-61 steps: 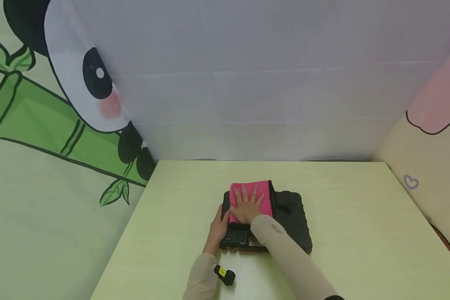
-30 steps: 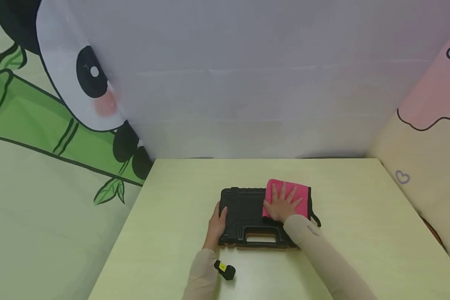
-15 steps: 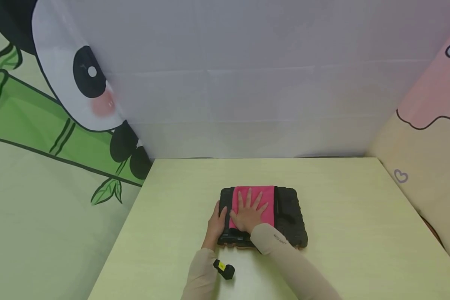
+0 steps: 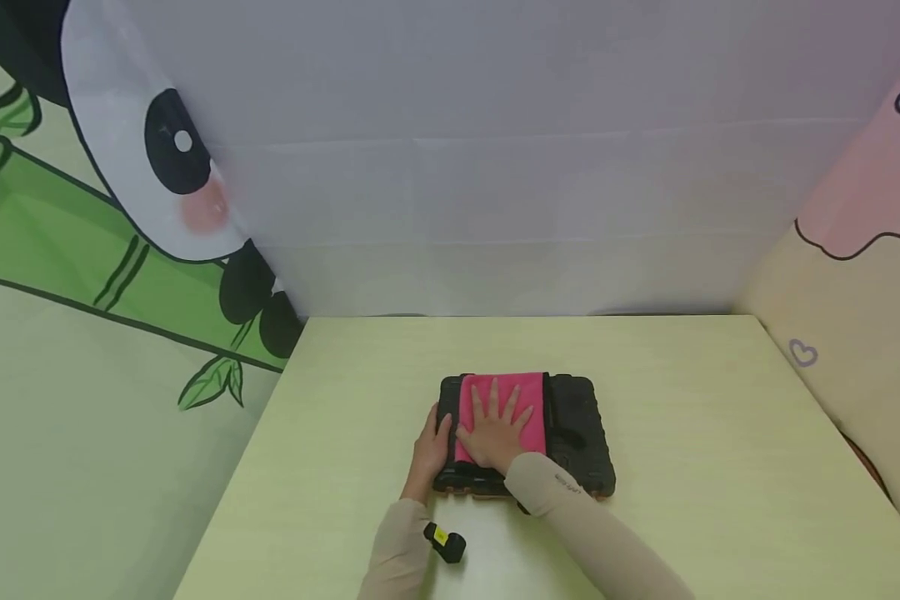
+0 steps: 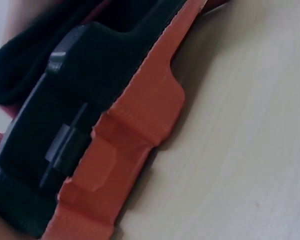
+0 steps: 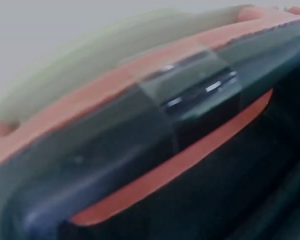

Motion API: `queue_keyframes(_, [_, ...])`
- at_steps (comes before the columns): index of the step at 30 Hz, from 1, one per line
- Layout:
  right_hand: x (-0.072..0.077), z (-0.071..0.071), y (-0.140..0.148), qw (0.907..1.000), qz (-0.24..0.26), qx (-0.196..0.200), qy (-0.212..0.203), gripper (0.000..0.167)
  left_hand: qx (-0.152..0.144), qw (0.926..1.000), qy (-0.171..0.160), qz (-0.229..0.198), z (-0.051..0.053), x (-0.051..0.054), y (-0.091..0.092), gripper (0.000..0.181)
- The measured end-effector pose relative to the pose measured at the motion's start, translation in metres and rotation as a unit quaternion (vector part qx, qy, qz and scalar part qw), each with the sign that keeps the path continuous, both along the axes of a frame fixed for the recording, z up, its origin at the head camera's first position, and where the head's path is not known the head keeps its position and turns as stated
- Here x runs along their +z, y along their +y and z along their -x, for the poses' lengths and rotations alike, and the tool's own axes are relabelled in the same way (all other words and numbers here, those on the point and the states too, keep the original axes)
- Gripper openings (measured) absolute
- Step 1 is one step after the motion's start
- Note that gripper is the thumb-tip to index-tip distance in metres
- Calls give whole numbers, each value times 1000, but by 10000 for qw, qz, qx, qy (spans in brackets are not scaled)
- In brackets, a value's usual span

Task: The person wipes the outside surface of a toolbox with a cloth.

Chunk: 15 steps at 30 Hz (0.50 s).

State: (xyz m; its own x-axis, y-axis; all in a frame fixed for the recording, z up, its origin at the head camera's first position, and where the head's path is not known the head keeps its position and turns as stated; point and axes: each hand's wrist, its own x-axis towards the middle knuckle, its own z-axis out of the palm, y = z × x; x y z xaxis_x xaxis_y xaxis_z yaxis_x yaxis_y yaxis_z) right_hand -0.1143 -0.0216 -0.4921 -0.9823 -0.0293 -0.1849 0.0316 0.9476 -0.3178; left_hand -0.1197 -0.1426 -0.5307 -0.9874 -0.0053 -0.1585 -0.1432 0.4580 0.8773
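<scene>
— Leftward, since a second ago: the folded pink cloth with black edging [image 4: 531, 392] and the right hand [image 4: 492, 437] on it have shifted from the right end of the case to its left half.

— How does that hand lie?

— Palm down, fingers straight and spread, pressing flat; it clasps nothing.

— And how would the cloth handle?

— Soft, light and not fragile, I'd judge, able to glide beneath a flat palm, though a loose fold might ruck up. To lift it, I'd pinch the right border, which the fingers leave free.

— Where is it, seen from the hand?

— Directly under the palm and fingers, touching them, with pink showing between the fingers and beyond their tips. Beneath it is the flat black plastic case with an orange lower shell [image 4: 587, 408].

— Does anything steady that?

— Yes, the left hand [image 4: 429, 450] holds its left edge, thumb over the lid, forefinger along the side, near the cloth. The case looks stiff, moderately heavy, perhaps slick; its moulded black carry handle [image 6: 110, 145], on the near side, seems the best hold for carrying.

— And below?

— It lies flat on the pale wood-grain surface [image 4: 682, 417].
</scene>
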Motion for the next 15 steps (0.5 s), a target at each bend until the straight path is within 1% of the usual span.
queue_keyframes(3, [2, -4, 8, 10000, 31, -47, -21, 72, -16, 10000, -7, -41, -2, 0, 1, 56])
queue_keyframes(6, [1, -8, 20, 9999, 66, -112, -88, 73, -35, 10000, 19, -36, -2, -3, 0, 56])
queue_keyframes(11, [-1, -16, 53, 9994, 160, -196, -218, 75, -44, 10000, 21, -61, -4, -4, -5, 56])
queue_keyframes(13, [-2, -20, 68, 9994, 169, -221, -203, 76, -64, 9999, 8, -82, -4, -4, -7, 57])
queue_keyframes(15, [-5, -25, 81, 9996, 139, -233, -103, 76, -93, 9999, 12, -76, -5, -4, -9, 57])
